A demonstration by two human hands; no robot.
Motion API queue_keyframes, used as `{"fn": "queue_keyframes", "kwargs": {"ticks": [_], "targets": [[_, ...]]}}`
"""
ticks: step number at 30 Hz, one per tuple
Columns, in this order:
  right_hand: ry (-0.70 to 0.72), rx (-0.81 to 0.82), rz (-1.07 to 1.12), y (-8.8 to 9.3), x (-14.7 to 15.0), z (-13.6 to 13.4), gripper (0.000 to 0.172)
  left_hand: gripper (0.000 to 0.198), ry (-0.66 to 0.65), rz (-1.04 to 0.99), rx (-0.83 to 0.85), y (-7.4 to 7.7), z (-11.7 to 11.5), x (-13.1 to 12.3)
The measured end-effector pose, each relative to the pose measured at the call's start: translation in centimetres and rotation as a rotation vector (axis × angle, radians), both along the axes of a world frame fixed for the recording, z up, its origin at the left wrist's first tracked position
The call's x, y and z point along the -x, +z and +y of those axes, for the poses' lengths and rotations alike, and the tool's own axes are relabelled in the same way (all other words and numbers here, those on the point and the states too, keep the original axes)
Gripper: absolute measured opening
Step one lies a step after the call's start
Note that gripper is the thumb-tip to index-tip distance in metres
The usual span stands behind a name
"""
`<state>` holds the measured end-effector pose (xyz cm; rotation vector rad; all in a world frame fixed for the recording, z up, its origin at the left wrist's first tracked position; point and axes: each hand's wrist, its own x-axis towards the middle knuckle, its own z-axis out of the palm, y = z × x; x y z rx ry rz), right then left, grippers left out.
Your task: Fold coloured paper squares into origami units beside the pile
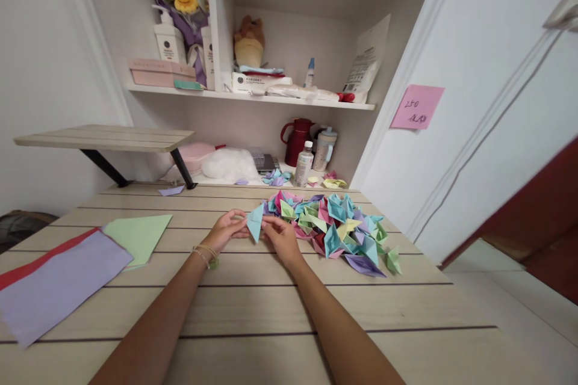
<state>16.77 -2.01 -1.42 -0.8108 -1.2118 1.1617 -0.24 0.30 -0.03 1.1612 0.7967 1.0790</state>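
A small folded light-blue paper piece [255, 221] stands between my two hands near the middle of the wooden table [253, 313]. My left hand [227, 230] pinches its left side, and a bracelet circles that wrist. My right hand [280, 236] pinches its right side with fingers closed. Just to the right lies a pile of folded paper shapes [336, 225] in pink, blue, green, yellow and purple.
Flat sheets lie at the left: a green one [138, 236], a purple one [58, 283] and a red one under it. A raised wooden shelf [106, 136] stands behind. At the back are a red jug [297, 139], a bottle [304, 164] and a pink note [416, 106].
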Motion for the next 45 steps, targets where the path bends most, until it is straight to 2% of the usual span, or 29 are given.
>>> {"fn": "queue_keyframes", "kwargs": {"ticks": [8,15,20,25,30,34,40,45], "targets": [[-0.023,-0.046,-0.111,0.3,0.2,-0.4,0.026,0.028,-0.079,0.069,-0.033,0.1,-0.1,-0.1],[-0.146,-0.134,-0.326,0.5,0.2,-0.7,0.018,0.036,0.068,0.185,-0.254,0.2,-0.6,-1.0],[-0.256,-0.193,-0.511,0.4,0.3,-0.9,0.020,0.028,-0.018,0.281,-0.311,0.2,-0.9,-1.1],[-0.302,-0.242,-0.623,0.6,0.3,-1.2,0.018,0.032,-0.035,0.294,-0.288,0.3,-1.2,-1.1],[-0.229,-0.204,-0.514,0.2,0.2,-0.9,0.024,0.035,0.010,0.255,-0.274,0.3,-1.1,-1.2],[-0.278,-0.163,-0.404,-0.1,0.2,-0.6,0.030,0.038,0.026,0.218,-0.212,0.3,-1.0,-1.2],[-0.275,-0.093,-0.274,0.4,0.2,-0.7,0.026,0.039,0.066,0.210,-0.184,0.2,-1.0,-1.3],[-0.202,-0.049,-0.085,0.6,0.0,-0.6,0.025,0.040,0.074,0.127,-0.192,0.3,-0.8,-1.1]]}}
